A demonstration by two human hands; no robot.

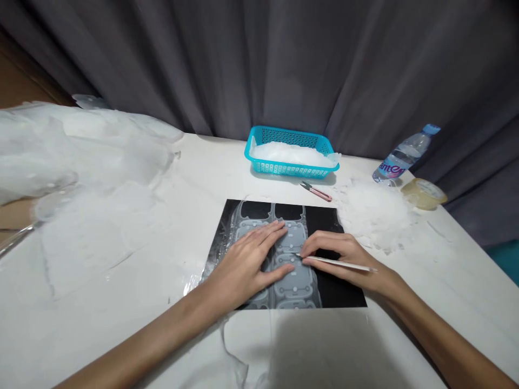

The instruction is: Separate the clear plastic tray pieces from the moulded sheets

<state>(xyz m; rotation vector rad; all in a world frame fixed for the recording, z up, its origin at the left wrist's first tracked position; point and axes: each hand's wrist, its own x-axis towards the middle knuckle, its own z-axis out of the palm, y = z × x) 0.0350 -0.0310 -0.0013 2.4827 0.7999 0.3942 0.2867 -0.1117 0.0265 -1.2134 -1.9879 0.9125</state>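
Note:
A translucent sheet (292, 282) with moulded rounded-rectangle shapes lies on a black mat (336, 292). Flat on the sheet rests my left hand (255, 251), its fingers spread toward the upper right. My right hand (340, 251) pinches a slim white pen-like tool (344, 264). The tool's tip meets the sheet between two of the shapes, just right of my left thumb and forefinger. Whether it is a pen or a blade I cannot tell. At the upper edge of the sheet, two of the rounded shapes are cut-outs showing black beneath.
A blue basket (292, 170) holding white translucent pieces stands at the back. Pink-handled thread snips (318, 192) lie before it. To the right are a pile of clear scraps (371, 210), a water bottle (403, 154) and a roll of tape (425, 194). Plastic sheets (93, 146) heap at left.

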